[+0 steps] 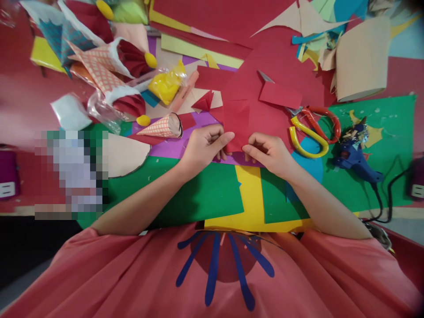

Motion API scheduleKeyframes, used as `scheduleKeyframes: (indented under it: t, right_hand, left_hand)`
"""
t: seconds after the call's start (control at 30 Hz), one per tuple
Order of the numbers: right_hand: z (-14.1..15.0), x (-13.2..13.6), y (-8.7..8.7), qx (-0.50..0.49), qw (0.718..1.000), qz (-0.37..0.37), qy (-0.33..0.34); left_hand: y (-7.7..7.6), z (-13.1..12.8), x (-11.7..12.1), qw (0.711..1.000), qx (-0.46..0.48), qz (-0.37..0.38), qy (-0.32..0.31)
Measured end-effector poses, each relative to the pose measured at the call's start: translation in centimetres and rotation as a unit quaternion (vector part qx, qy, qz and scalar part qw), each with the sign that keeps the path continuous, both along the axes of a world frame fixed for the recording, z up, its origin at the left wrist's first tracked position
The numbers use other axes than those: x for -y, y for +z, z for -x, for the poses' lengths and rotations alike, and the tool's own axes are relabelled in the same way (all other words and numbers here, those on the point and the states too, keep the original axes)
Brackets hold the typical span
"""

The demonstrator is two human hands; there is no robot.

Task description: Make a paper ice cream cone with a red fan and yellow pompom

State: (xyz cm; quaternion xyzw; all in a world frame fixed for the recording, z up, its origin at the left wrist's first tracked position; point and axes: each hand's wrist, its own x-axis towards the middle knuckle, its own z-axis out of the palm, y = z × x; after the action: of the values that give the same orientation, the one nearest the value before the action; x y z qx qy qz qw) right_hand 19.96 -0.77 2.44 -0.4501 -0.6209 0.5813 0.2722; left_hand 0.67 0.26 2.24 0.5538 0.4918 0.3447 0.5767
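Note:
A small folded piece of red paper [236, 121] lies at the middle of the table, with creases across it. My left hand [203, 148] pinches its lower left edge with fingers closed. My right hand [266, 152] pinches its lower right corner, fingers also closed. Both hands rest over purple, green and yellow sheets [212, 190]. A larger red sheet [265, 66] lies just behind the folded piece.
Red and yellow scissors [313, 130] and a blue glue gun [356, 161] with a black cord lie at the right on green paper. Paper cones [162, 128], a yellow bag [167, 84] and scraps crowd the left and back. A beige rolled sheet [362, 57] stands at back right.

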Motion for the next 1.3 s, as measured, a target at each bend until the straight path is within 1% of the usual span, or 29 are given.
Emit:
scheduleKeyframes:
  t: [0.2,0.27,0.4,0.47,0.57,0.67,0.73,0.87,1.0,1.1,1.17,1.23,1.3]
  right_hand:
    - [-0.05,0.1,0.03,-0.009,1.0,0.0,0.002]
    - [-0.01,0.16,-0.1,-0.033,0.999,-0.003,-0.023]
    - [0.0,0.29,-0.71,-0.119,0.989,-0.028,-0.08]
    - [-0.15,0.29,-0.91,-0.136,0.987,-0.046,-0.073]
    - [-0.51,0.17,-0.69,-0.116,0.991,-0.065,-0.021]
    - [-0.8,0.04,-0.19,-0.129,0.99,-0.032,0.043]
    - [-0.88,0.04,-0.06,-0.154,0.986,0.009,0.057]
    - [-0.87,0.14,-0.39,-0.187,0.98,0.054,0.031]
    - [-0.81,0.11,-0.49,-0.204,0.977,0.057,0.019]
    - [-0.77,0.03,-0.17,-0.192,0.98,0.054,0.009]
    - [-0.75,0.03,0.01,-0.182,0.981,0.065,0.0]
    - [-0.75,0.05,0.05,-0.178,0.981,0.08,-0.006]
    - [-0.77,0.06,-0.05,-0.177,0.98,0.087,-0.008]
  left_hand:
    - [0.09,0.21,-0.01,1.0,-0.003,0.024,-0.016]
    - [0.17,0.27,-0.01,0.999,-0.007,0.027,-0.02]
    - [0.37,0.21,0.04,0.999,-0.004,0.034,-0.023]
    - [0.5,0.11,0.12,0.999,-0.002,0.036,-0.029]
    - [0.69,-0.03,0.33,0.997,-0.006,0.045,-0.063]
    - [0.8,-0.12,0.54,0.992,0.002,0.057,-0.109]
    - [0.83,-0.14,0.6,0.991,0.003,0.061,-0.121]
    - [0.83,-0.13,0.54,0.991,-0.006,0.05,-0.127]
    - [0.68,-0.06,0.48,0.991,-0.023,0.021,-0.133]
    - [0.57,0.02,0.54,0.992,-0.02,-0.003,-0.126]
    - [0.56,0.08,0.6,0.991,-0.013,-0.031,-0.126]
    - [0.58,0.16,0.68,0.989,-0.007,-0.055,-0.137]
    - [0.59,0.24,0.76,0.986,0.003,-0.063,-0.153]
